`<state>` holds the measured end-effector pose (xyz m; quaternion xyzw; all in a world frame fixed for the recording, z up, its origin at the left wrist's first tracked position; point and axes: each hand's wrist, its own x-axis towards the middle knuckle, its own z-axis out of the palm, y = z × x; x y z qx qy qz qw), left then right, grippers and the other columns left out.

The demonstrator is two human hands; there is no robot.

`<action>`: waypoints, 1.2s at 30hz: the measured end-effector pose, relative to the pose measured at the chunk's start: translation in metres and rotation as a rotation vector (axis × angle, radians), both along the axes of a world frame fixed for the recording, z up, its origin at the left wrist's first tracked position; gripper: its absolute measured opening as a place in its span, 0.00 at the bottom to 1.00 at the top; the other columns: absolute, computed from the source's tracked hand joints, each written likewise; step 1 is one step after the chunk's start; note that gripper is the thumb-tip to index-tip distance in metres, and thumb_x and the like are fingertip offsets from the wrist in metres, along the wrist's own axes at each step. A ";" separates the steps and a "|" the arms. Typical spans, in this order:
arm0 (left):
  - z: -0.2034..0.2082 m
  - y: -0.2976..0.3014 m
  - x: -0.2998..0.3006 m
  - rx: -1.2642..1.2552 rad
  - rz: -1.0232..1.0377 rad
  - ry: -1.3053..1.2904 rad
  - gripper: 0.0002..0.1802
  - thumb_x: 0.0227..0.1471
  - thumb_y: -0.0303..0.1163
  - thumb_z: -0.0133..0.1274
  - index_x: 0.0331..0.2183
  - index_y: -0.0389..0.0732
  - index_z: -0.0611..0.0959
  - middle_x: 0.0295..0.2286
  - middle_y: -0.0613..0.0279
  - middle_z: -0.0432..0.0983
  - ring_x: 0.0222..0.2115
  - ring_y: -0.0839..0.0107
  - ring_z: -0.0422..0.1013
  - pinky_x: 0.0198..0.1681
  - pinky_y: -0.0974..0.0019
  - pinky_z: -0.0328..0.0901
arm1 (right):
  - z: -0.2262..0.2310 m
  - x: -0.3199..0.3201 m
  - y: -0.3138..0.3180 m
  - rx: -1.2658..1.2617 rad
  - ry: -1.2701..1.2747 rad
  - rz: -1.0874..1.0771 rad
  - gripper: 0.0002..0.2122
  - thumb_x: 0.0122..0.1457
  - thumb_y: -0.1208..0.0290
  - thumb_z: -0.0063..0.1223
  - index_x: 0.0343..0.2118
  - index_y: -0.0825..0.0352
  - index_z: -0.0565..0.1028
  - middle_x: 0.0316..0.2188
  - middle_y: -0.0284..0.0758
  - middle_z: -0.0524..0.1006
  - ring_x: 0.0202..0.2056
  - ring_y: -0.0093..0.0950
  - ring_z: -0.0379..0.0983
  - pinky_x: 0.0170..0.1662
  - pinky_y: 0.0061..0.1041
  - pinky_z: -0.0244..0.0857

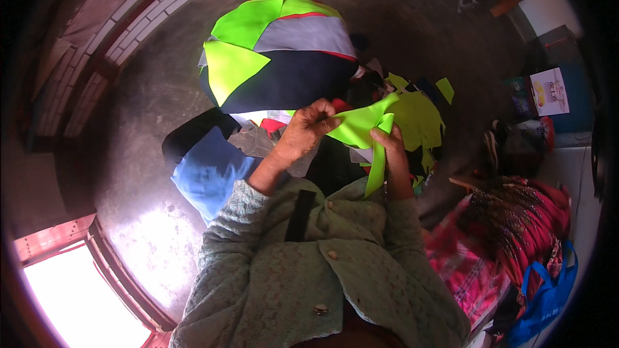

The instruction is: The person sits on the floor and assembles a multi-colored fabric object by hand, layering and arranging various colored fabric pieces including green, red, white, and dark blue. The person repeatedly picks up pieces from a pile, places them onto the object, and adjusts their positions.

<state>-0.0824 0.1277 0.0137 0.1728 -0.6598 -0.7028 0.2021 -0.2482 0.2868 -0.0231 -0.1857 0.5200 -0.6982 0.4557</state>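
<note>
Pinching left hand (305, 131): grip on one end of the lime cloth (358, 122), probably to steady it.
Right hand (393, 144): grip pinching its fold, likely for tension.
Lime cloth: between both hands.

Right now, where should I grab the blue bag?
I'd grip the blue bag by its handles, coming from its upper end in the picture: the loops stick out there and look open enough for fingers.

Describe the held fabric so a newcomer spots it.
Find the big rounded bundle above centre. Below its right side, the left hand and right hand hold bright lime fabric. Unlike the duller green scraps to its right, it's gripped.
</note>
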 end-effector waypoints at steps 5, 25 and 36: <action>0.005 -0.003 0.006 0.348 0.098 0.102 0.04 0.53 0.27 0.52 0.30 0.42 0.72 0.24 0.75 0.67 0.27 0.85 0.62 0.31 0.79 0.58 | 0.001 -0.007 0.010 -0.045 -0.062 -0.076 0.10 0.48 0.73 0.56 0.35 0.65 0.71 0.27 0.25 0.68 0.29 0.17 0.63 0.33 0.16 0.56; 0.059 -0.031 -0.003 0.275 0.252 0.363 0.05 0.56 0.30 0.48 0.34 0.43 0.69 0.32 0.70 0.69 0.34 0.80 0.65 0.40 0.75 0.61 | -0.006 0.005 0.005 0.028 0.052 -0.207 0.07 0.52 0.74 0.50 0.35 0.67 0.70 0.29 0.24 0.66 0.31 0.14 0.60 0.36 0.12 0.52; -0.015 -0.045 0.036 0.101 0.739 0.173 0.04 0.55 0.26 0.48 0.32 0.36 0.71 0.34 0.64 0.71 0.33 0.78 0.64 0.39 0.74 0.61 | -0.017 -0.002 0.008 -0.001 0.039 -0.152 0.07 0.51 0.75 0.50 0.34 0.67 0.71 0.30 0.26 0.68 0.30 0.14 0.60 0.35 0.13 0.52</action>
